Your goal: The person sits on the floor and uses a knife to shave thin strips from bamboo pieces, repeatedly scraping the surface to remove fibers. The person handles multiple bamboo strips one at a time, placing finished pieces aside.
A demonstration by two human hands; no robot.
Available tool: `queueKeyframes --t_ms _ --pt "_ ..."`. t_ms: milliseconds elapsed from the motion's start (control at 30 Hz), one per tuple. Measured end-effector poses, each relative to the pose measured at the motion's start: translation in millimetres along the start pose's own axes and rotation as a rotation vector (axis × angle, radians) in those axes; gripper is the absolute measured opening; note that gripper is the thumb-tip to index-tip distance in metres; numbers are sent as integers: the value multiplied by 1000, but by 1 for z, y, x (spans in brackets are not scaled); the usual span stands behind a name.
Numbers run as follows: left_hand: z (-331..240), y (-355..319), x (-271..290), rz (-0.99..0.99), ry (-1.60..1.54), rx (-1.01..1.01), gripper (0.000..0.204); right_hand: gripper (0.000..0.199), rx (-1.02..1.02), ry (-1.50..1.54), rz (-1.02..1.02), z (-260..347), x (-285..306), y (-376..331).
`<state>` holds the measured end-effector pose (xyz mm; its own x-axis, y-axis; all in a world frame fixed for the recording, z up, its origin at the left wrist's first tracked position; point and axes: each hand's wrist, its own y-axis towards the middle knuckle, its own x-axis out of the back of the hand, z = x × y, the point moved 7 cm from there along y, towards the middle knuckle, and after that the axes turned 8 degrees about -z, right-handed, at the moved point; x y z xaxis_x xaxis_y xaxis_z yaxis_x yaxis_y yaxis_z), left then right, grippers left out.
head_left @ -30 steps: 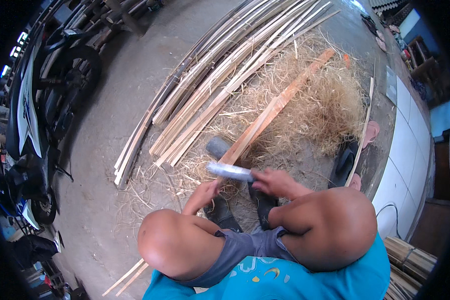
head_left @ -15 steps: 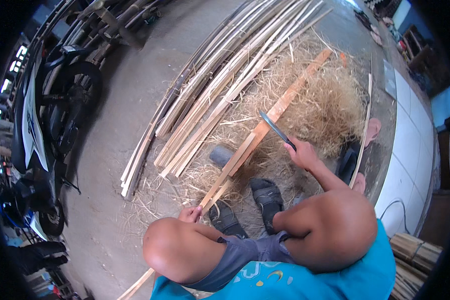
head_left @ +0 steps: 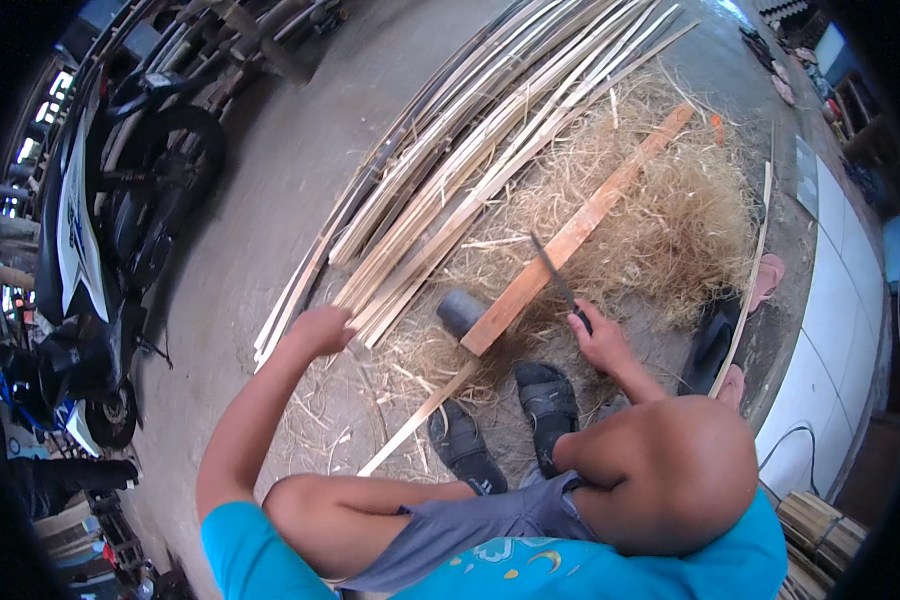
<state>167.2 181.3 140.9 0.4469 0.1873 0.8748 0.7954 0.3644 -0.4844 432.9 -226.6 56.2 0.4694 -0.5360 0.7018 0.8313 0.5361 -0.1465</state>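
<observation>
My right hand (head_left: 605, 345) grips the black handle of a knife (head_left: 553, 268). Its narrow, slightly curved blade points up and left over an orange-brown wooden plank (head_left: 580, 230). The plank's near end rests by a grey cylinder (head_left: 460, 312), its far end among the shavings. On the left, my left hand (head_left: 322, 330) is closed at the near ends of a pile of long pale wooden strips (head_left: 450, 240); what its fingers hold, if anything, is hidden. A single pale strip (head_left: 420, 415) slants from under the plank's near end toward my left leg.
Curly shavings (head_left: 670, 225) heap around the plank. My sandalled feet (head_left: 550, 400) stand before it. A motorbike (head_left: 120, 220) is parked at left. White tiles (head_left: 820, 320) form a ledge at right, with slippers (head_left: 765, 280) beside it and bundled strips (head_left: 820, 530) at lower right.
My left hand has left the strip near my left knee and reached up-left to the pile. The strip that lay along the plank is off it. The knife has shifted slightly, still in my right hand.
</observation>
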Motion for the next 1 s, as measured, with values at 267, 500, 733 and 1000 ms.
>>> queueKeyframes --t_ms 267,500,733,1000 --pt "-72 191 -26 -532 -368 188 27 50 28 87 -52 1 -4 -4" --pt "-33 186 56 -575 -662 154 39 47 -78 157 47 -13 14 -19" --pt "-147 187 150 -512 -777 181 47 49 145 132 340 33 -14 -38" --pt "-324 240 20 -236 -1005 249 31 35 -309 687 842 34 -54 -81"
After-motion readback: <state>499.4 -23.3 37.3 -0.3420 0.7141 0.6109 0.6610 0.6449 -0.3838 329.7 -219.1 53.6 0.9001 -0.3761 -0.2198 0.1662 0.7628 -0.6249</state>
